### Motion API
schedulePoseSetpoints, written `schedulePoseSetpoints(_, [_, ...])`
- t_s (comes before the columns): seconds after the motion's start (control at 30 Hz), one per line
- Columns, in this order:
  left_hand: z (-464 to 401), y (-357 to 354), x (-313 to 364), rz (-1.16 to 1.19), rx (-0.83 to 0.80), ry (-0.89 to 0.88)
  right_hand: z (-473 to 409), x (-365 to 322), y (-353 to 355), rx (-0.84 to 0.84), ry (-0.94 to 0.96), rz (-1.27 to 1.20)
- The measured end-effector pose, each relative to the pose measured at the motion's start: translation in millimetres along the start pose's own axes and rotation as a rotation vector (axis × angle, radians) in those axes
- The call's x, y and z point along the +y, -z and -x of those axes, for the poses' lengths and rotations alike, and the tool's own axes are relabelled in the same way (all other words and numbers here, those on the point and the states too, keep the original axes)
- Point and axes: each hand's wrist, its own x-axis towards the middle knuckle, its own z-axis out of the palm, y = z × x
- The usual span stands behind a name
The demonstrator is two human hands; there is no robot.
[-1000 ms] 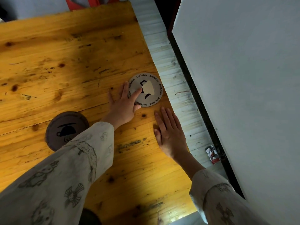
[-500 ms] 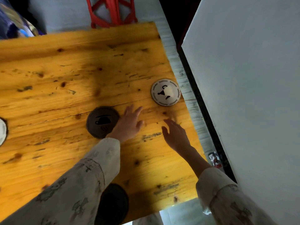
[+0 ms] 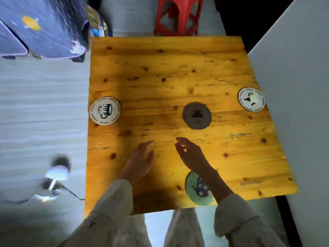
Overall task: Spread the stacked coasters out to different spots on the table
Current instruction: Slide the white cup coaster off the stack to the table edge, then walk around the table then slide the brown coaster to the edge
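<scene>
Four coasters lie apart on the wooden table (image 3: 178, 72), both hands empty above it.

White mug-print coaster (image 3: 105, 110) sits at the left edge, slightly overhanging; the white coaster with a cup design (image 3: 251, 99) sits at the right edge; the dark grey coaster (image 3: 196, 115) lies between them, right of the middle. The green teapot coaster (image 3: 197, 188) lies at the near edge, partly under the right forearm. Left hand (image 3: 140, 160) is open, fingers loosely extended, over the near middle of the table. Right hand (image 3: 191, 154) is beside it, fingers loosely curled and holding nothing. A red stool (image 3: 178, 15) stands beyond the far edge.
</scene>
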Motion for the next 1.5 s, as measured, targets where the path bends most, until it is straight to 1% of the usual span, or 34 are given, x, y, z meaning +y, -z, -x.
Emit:
schedulePoseSetpoints(0.17, [24,74,-37,-0.067,0.057,-0.081,31,-59,-41,0.002,0.035,-0.020])
schedulePoseSetpoints(0.33, [37,105,-47,-0.054,0.084,-0.164,44,-89,-58,0.021,0.054,-0.009])
schedulePoseSetpoints(0.53, [54,127,-66,-0.029,0.076,-0.108,43,-119,-81,-0.023,0.087,0.000])
schedulePoseSetpoints(0.67, [50,163,-86,-0.043,0.050,-0.102,39,-151,-102,-0.027,0.091,-0.014])
schedulePoseSetpoints(0.8, [33,213,-114,-0.049,0.075,-0.129,17,-191,-131,0.012,0.086,-0.017])
schedulePoseSetpoints(0.97, [4,296,-170,-0.135,-0.033,-0.204,-23,-256,-181,0.137,0.034,-0.088])
schedulePoseSetpoints(1.03, [-6,331,-188,-0.166,-0.010,-0.209,-33,-282,-203,0.127,0.025,-0.112])
schedulePoseSetpoints(1.13, [-19,367,-199,-0.139,0.042,-0.190,-39,-307,-224,0.104,0.010,-0.171])
schedulePoseSetpoints(1.3, [-57,397,-202,-0.112,-0.009,-0.248,-70,-329,-219,0.144,-0.052,-0.187])
schedulePoseSetpoints(1.5, [-128,435,-191,-0.124,-0.030,-0.313,-129,-364,-198,0.232,-0.055,-0.208])
